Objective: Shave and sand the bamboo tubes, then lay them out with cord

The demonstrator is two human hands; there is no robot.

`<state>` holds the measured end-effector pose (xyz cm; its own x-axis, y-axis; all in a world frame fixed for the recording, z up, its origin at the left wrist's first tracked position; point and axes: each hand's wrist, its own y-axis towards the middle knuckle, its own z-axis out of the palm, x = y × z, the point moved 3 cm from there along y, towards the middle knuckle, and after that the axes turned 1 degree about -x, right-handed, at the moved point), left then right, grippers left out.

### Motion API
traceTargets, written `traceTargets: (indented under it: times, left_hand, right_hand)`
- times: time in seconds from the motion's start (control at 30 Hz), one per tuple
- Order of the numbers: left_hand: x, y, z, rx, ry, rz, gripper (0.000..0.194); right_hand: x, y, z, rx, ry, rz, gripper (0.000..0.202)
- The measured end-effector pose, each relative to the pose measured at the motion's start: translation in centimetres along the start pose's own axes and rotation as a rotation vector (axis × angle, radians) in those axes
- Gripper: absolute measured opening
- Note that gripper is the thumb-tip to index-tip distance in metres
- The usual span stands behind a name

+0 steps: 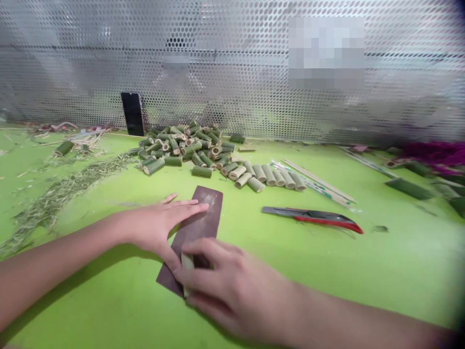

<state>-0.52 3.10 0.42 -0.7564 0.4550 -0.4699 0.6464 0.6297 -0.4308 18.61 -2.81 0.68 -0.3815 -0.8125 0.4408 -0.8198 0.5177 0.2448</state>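
Observation:
A strip of dark brown sandpaper [203, 213] lies slantwise on the green table, with pale dust on its upper part. My left hand [160, 225] is spread flat, its fingers and thumb resting on the strip's left side. In my right hand [232, 286] is a pale piece of bamboo [187, 264], gripped between thumb and fingers against the lower part of the sandpaper. My fingers hide much of the piece. Beyond the sandpaper lies a row of peeled bamboo pieces [271, 175], beside a heap of green bamboo pieces [189, 145].
A red and black utility knife [316, 216] lies to the right, blade out, pointing left. Green shavings [69, 194] trail along the left. A phone [132, 114] leans on the perforated metal wall [236, 106]. Thin sticks [319, 182] and larger bamboo tubes [409, 188] lie at the right.

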Motion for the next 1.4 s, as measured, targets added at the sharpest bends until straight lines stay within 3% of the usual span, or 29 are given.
traceTargets:
  times: [0.07,0.2,0.33,0.47,0.6,0.77,0.9,1.03,1.07,1.17,1.2,1.33,1.4]
  left_hand:
    - [0.2,0.0,0.1,-0.003,0.002,-0.002,0.136]
    - [0.3,0.0,0.2,-0.005,0.014,-0.012,0.134]
    - [0.1,0.0,0.1,-0.009,0.014,0.011,0.131]
    - [0.1,0.0,0.1,-0.019,0.016,0.032,0.132]
    - [0.2,0.0,0.2,-0.002,0.014,-0.003,0.134]
    - [0.0,0.0,0.0,0.008,0.014,-0.048,0.135]
    - [0.0,0.0,-0.1,0.006,0.028,-0.036,0.136]
    - [0.2,0.1,0.0,0.015,0.019,-0.059,0.142]
    - [0.2,0.0,0.0,0.013,0.018,-0.055,0.143]
    - [0.1,0.0,0.0,-0.001,0.022,-0.04,0.146]
    - [0.2,0.0,0.0,-0.003,0.02,-0.043,0.147]
    - [0.6,0.0,0.2,0.001,0.011,-0.039,0.144]
    - [0.7,0.1,0.3,-0.003,0.01,-0.011,0.139]
  right_hand:
    - [0.5,-0.2,0.0,-0.002,-0.008,-0.03,0.022]
    - [0.3,-0.3,-0.2,-0.062,-0.087,0.1,0.016]
    - [0.5,-0.1,0.1,-0.011,0.001,-0.075,0.02]
    - [-0.2,0.0,0.0,-0.066,-0.009,0.085,0.014]
    - [0.1,0.1,0.1,0.009,0.06,-0.066,0.017]
    - [-0.5,0.2,-0.2,-0.079,-0.029,0.211,0.013]
    - [0.6,0.2,0.2,0.013,0.068,-0.048,0.013]
    - [-0.4,0.1,-0.4,-0.096,-0.031,0.212,0.012]
    - [-0.3,0.0,-0.4,-0.096,-0.057,0.205,0.013]
    - [0.3,0.1,0.0,0.006,0.008,-0.058,0.014]
    - [0.1,0.1,0.0,0.017,0.037,-0.073,0.013]
    - [-1.7,0.4,-0.5,-0.113,0.003,0.28,0.015]
    - [-1.4,0.5,-0.3,-0.071,0.015,0.173,0.016]
